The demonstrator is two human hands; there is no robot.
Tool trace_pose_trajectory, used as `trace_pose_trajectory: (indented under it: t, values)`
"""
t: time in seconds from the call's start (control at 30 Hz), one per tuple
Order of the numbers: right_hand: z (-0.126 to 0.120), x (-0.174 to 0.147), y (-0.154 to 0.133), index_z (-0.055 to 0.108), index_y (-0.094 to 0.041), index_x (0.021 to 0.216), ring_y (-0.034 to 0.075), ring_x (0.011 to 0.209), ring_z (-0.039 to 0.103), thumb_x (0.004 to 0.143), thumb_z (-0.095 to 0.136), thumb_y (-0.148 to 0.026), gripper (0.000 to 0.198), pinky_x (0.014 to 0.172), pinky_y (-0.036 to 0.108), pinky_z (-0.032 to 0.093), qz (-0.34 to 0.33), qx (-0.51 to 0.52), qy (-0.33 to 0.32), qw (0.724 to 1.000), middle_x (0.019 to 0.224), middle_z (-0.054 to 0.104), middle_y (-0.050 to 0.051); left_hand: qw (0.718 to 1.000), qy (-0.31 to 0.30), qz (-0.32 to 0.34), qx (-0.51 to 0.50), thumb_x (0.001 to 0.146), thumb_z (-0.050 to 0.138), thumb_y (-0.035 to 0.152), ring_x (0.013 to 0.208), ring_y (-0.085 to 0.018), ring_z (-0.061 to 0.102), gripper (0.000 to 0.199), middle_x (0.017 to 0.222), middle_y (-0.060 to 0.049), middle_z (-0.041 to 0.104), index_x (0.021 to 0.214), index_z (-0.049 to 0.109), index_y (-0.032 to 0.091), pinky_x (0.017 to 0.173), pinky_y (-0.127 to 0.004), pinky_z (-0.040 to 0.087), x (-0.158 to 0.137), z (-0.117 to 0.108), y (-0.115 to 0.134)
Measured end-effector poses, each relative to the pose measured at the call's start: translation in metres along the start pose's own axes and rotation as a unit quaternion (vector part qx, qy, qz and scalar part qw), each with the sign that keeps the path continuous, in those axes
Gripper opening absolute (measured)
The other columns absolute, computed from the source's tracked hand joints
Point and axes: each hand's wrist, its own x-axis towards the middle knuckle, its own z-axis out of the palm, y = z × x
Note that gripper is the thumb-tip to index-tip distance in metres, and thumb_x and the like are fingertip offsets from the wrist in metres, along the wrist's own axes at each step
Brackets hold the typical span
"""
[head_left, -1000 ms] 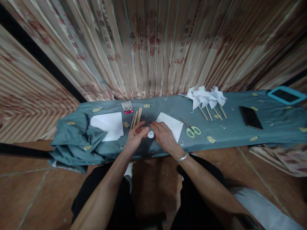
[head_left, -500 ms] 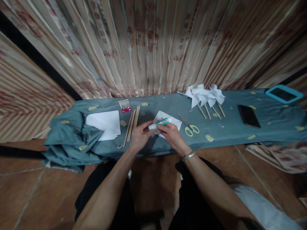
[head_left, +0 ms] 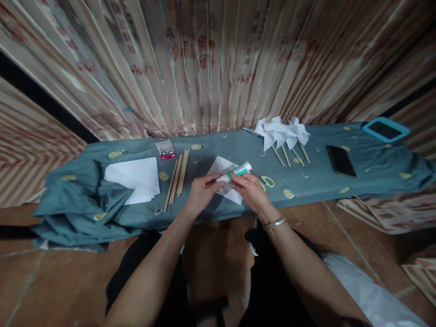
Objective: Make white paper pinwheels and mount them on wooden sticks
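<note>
A green and white glue stick [head_left: 242,169] is held over a folded, creased white paper square [head_left: 232,195] on the cloth. My right hand [head_left: 252,192] is closed around the glue stick's body. At its lower left end, the fingers of my left hand [head_left: 200,193] pinch the white end, partly hidden by the fingertips. Just beyond my right hand lie scissors with light green handles [head_left: 268,181], their blades partly covered. The paper's middle is hidden behind the hands and the glue stick.
Left of my hands are several wooden sticks [head_left: 176,175], a small red and white box of metal pins [head_left: 165,150] and stacked white paper [head_left: 136,175]. Several paper pinwheels [head_left: 281,131], a black phone [head_left: 340,161] and a blue-framed device [head_left: 386,129] lie to the right.
The glue stick has tilted, its far end swinging up and to the right, and more of its body shows. The whole view has shifted slightly.
</note>
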Motion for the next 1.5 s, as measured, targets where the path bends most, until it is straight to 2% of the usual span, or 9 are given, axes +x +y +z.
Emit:
trace_pose_trajectory:
  t: [0.17,0.27,0.5,0.63,0.87,1.0,1.2,1.37,1.5]
  values:
    - [-0.02,0.009,-0.013,0.066,-0.018,0.063,0.007,0.056,0.059,0.047,0.091,-0.031,0.032,0.054,0.018,0.05,-0.02,0.026,0.072,0.997,0.06,0.065,-0.004,0.998,0.047,0.004,0.041,0.061,0.077,0.031,0.066,-0.017,0.064,0.034,0.077,-0.005,0.074,0.091,0.076,0.017,0.066,-0.03,0.052,0.01,-0.014,-0.004]
    - [-0.034,0.012,-0.017,0.066,-0.018,0.065,0.007,0.055,0.059,0.05,0.09,-0.028,0.03,0.049,0.017,0.048,-0.025,0.025,0.093,0.995,0.059,0.065,-0.004,0.98,0.08,0.058,0.174,0.069,0.07,0.025,0.075,-0.019,0.066,0.033,0.096,-0.007,0.074,0.101,0.074,0.018,0.074,-0.032,0.054,0.016,-0.035,-0.006]
    - [-0.039,0.009,-0.01,0.07,-0.015,0.068,0.006,0.053,0.06,0.049,0.091,-0.026,0.031,0.048,0.014,0.047,-0.035,0.014,0.097,0.995,0.062,0.068,-0.003,0.838,0.031,0.159,0.521,0.082,0.053,0.015,0.111,-0.026,0.061,0.033,0.115,-0.011,0.069,0.112,0.067,0.015,0.102,-0.042,0.045,0.024,-0.066,-0.011]
    - [-0.033,0.011,-0.01,0.069,-0.015,0.067,0.005,0.052,0.06,0.05,0.091,-0.026,0.03,0.047,0.011,0.048,-0.019,0.028,0.091,0.995,0.061,0.068,-0.003,0.814,0.012,0.168,0.555,0.083,0.054,0.018,0.119,-0.028,0.057,0.04,0.125,-0.012,0.065,0.122,0.061,0.014,0.105,-0.046,0.044,0.029,-0.063,-0.015]
    - [-0.019,0.015,-0.013,0.066,-0.017,0.071,0.007,0.055,0.065,0.074,0.078,-0.027,0.016,0.05,0.012,0.052,0.096,0.129,0.068,0.985,0.065,0.072,0.0,0.815,0.028,0.183,0.549,0.084,0.055,0.02,0.13,-0.03,0.048,0.047,0.137,-0.017,0.054,0.13,0.053,0.01,0.11,-0.047,0.04,0.036,-0.061,-0.018]
    - [-0.018,0.017,-0.013,0.065,-0.018,0.07,0.007,0.054,0.064,0.074,0.077,-0.028,0.017,0.05,0.013,0.051,0.12,0.138,0.059,0.981,0.063,0.071,-0.001,0.793,0.041,0.247,0.556,0.09,0.045,0.017,0.137,-0.029,0.039,0.04,0.143,-0.015,0.049,0.129,0.054,0.014,0.112,-0.052,0.035,0.029,-0.049,-0.011]
    - [-0.026,0.024,-0.005,0.066,-0.018,0.074,0.009,0.058,0.06,0.067,0.079,-0.035,0.023,0.054,0.02,0.047,-0.088,-0.099,0.104,0.986,0.065,0.067,-0.003,0.781,-0.091,0.298,0.541,0.093,0.047,0.026,0.137,-0.029,0.039,0.037,0.141,-0.016,0.051,0.127,0.058,0.016,0.111,-0.053,0.034,0.006,-0.011,-0.022]
    - [-0.033,0.028,0.003,0.064,-0.019,0.085,0.018,0.072,0.063,0.079,0.067,-0.043,0.025,0.07,0.032,0.049,-0.202,-0.367,0.052,0.907,0.079,0.069,0.002,0.776,-0.112,0.253,0.567,0.086,0.061,0.041,0.141,-0.037,0.031,0.051,0.148,-0.02,0.041,0.133,0.054,0.023,0.11,-0.062,0.028,-0.004,0.006,-0.031]
    - [-0.031,0.028,0.006,0.063,-0.018,0.091,0.021,0.075,0.064,0.084,0.061,-0.044,0.026,0.072,0.035,0.048,-0.231,-0.471,0.027,0.851,0.084,0.07,0.007,0.773,-0.118,0.237,0.577,0.087,0.059,0.046,0.141,-0.039,0.031,0.049,0.147,-0.02,0.043,0.129,0.058,0.022,0.111,-0.061,0.026,-0.004,0.006,-0.031]
